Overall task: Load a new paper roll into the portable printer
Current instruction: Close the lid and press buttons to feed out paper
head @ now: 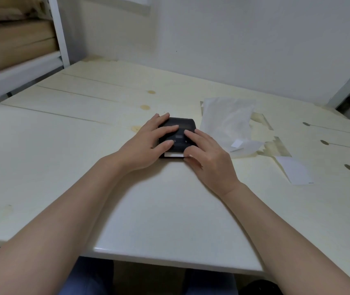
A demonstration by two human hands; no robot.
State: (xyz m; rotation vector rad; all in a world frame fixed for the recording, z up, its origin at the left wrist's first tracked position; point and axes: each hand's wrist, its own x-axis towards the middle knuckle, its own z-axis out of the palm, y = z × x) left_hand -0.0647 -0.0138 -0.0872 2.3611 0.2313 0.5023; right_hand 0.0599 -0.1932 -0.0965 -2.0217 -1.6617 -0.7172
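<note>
A small black portable printer (183,126) lies flat on the pale wooden table (84,145), its lid down. A short strip of white paper (173,154) sticks out of its near edge. My left hand (146,143) rests on the printer's left side, fingers spread over the top and thumb pressing near the front. My right hand (208,156) covers the right front corner, index finger on the top panel and thumb by the paper strip. The roll itself is hidden inside.
A crumpled translucent plastic wrapper (227,122) lies just right of the printer, with a small white label (236,143) on it. A loose white paper slip (295,170) lies further right. Brown cardboard boxes (14,39) sit on a white shelf at the far left.
</note>
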